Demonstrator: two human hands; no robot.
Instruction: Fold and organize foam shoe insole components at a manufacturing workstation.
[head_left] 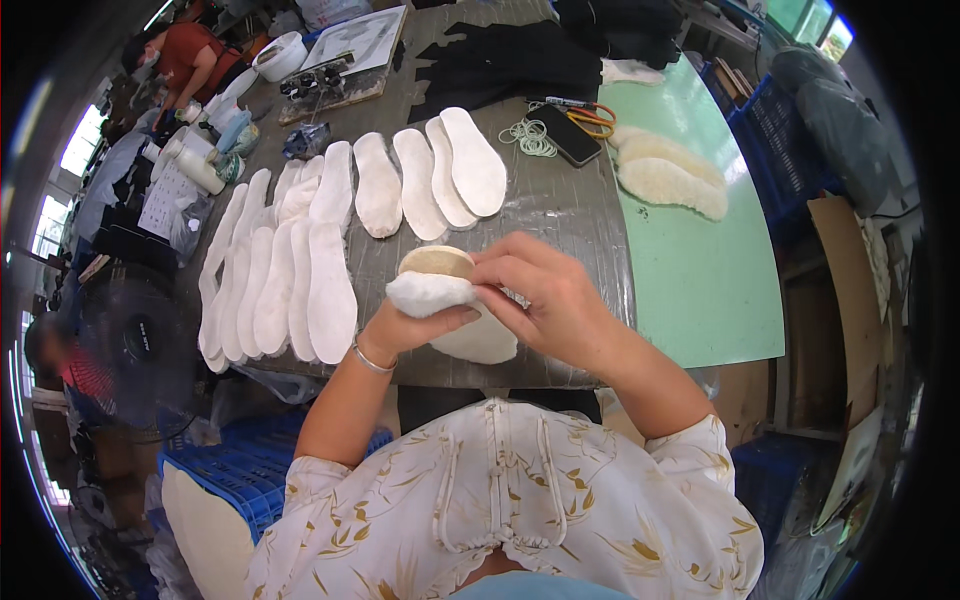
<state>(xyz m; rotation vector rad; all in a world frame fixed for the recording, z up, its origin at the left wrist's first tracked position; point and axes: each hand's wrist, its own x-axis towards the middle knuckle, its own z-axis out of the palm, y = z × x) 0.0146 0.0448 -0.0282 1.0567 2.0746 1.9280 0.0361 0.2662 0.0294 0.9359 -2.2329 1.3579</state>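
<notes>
Over the near edge of the table, my left hand (398, 330) is closed round an insole (430, 293) with fluffy white fleece and a tan face showing at its top. My right hand (545, 295) pinches the right edge of that same insole between thumb and fingers. Below my hands a pale insole-shaped piece (482, 342) shows; whether it is part of the held insole or a separate one I cannot tell. White insoles (330, 300) lie overlapped in rows to the left, and several more (472, 165) lie fanned out beyond my hands.
On the green mat (705, 290) at right lie fleecy insoles (670, 185). A phone (565, 135), orange-handled scissors (598, 122) and pale rubber bands (528, 138) sit beyond my right hand. Black material (500, 70) covers the far table. A person (185, 60) bends over at far left.
</notes>
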